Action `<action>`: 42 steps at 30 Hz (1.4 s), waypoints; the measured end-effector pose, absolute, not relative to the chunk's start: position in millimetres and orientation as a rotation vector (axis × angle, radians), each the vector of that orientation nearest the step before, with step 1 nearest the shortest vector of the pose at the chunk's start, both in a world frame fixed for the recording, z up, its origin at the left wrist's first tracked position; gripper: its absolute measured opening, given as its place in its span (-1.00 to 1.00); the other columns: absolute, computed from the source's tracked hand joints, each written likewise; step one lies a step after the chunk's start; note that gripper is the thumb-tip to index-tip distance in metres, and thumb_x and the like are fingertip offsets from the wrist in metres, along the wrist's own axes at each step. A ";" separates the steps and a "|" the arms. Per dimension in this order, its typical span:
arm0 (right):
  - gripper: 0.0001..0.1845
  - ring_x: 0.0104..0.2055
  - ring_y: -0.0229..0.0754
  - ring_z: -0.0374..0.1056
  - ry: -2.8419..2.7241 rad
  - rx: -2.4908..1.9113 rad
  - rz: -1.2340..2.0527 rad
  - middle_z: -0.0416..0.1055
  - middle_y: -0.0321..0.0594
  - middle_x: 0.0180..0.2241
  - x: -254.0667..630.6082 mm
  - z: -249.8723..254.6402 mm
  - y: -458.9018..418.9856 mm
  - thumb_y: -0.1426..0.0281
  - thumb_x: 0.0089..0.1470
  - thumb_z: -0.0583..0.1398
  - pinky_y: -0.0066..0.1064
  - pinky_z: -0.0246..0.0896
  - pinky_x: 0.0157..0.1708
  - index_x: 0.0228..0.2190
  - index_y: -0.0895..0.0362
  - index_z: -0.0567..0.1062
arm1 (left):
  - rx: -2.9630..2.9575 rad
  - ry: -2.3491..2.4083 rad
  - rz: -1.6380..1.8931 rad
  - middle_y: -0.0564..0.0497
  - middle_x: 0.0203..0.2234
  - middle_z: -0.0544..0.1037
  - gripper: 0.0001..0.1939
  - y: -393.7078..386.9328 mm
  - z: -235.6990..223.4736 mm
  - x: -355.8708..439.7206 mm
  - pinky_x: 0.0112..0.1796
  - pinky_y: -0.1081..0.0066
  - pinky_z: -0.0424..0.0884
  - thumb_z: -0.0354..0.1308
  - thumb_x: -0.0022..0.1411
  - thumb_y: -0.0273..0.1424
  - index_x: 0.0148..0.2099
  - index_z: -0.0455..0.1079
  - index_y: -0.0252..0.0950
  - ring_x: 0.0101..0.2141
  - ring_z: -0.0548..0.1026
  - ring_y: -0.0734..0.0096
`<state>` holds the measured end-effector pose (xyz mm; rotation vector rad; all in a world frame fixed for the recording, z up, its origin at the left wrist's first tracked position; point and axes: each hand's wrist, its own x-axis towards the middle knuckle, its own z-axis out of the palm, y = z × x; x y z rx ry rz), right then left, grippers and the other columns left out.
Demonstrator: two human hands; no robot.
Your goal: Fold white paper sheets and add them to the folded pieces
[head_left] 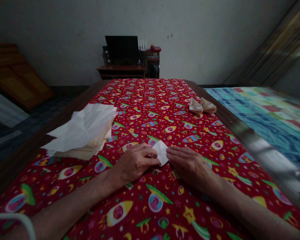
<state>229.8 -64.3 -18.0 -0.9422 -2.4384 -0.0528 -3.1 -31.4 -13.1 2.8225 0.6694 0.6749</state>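
A small white folded paper, roughly diamond-shaped, lies on the red patterned tablecloth between my two hands. My left hand pinches its left side between thumb and curled fingers. From the right, my right hand has its fingers pressed together on the paper's right edge; its thumb is mostly hidden. To the left sits a stack of paper sheets, creased white ones over cream ones. Two folded paper shapes, boat-like and pale, stand near the table's right edge.
Dark wooden table edges show beside the cloth. Beyond the table, a black monitor with speakers stands on a small desk. A bed with a checked cover is on the right, a wooden cabinet on the left.
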 end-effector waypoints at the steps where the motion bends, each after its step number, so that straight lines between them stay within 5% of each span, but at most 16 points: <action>1: -0.75 -0.18 -0.14 0.43 -2.449 -0.948 -0.061 0.50 -0.07 -0.21 230.0 -18.3 -64.5 0.57 0.10 0.04 -0.30 0.35 -0.18 -0.27 0.17 0.49 | 2.832 0.667 0.639 0.00 -0.19 0.50 -0.75 -31.4 -12.6 -3.1 -0.16 0.34 0.31 -0.01 0.31 -0.43 -0.09 0.46 -0.12 -0.16 0.38 0.34; 16: -0.69 0.02 0.03 0.26 -2.627 -0.969 -0.181 0.40 -0.04 -0.05 231.9 -7.7 -73.2 0.46 0.15 0.08 -0.12 0.21 -0.12 -0.05 0.14 0.39 | 2.739 0.524 0.553 -0.04 -0.12 0.45 -0.68 -28.7 -4.5 -13.4 -0.08 0.36 0.33 0.01 0.27 -0.54 -0.02 0.42 -0.12 -0.10 0.39 0.39; 28: -0.77 -0.37 -0.23 0.29 -2.366 -1.138 0.107 0.41 -0.14 -0.34 226.5 -16.3 -61.2 0.45 0.20 0.02 -0.44 0.19 -0.42 -0.34 0.13 0.47 | 2.585 0.767 0.815 -0.03 -0.23 0.46 -0.92 -22.3 -19.7 -4.6 -0.17 0.40 0.40 0.10 0.23 -0.46 -0.20 0.36 -0.29 -0.19 0.44 0.40; 42: -0.71 -0.45 -0.22 0.29 -2.240 -1.369 -0.091 0.39 -0.19 -0.47 225.7 -26.8 -49.9 0.25 0.22 0.00 -0.41 0.07 -0.44 -0.41 0.09 0.42 | 2.535 1.158 0.830 0.03 -0.36 0.32 -0.84 -19.6 -24.9 9.7 -0.31 0.41 0.35 -0.01 0.29 -0.44 -0.37 0.28 -0.31 -0.33 0.36 0.43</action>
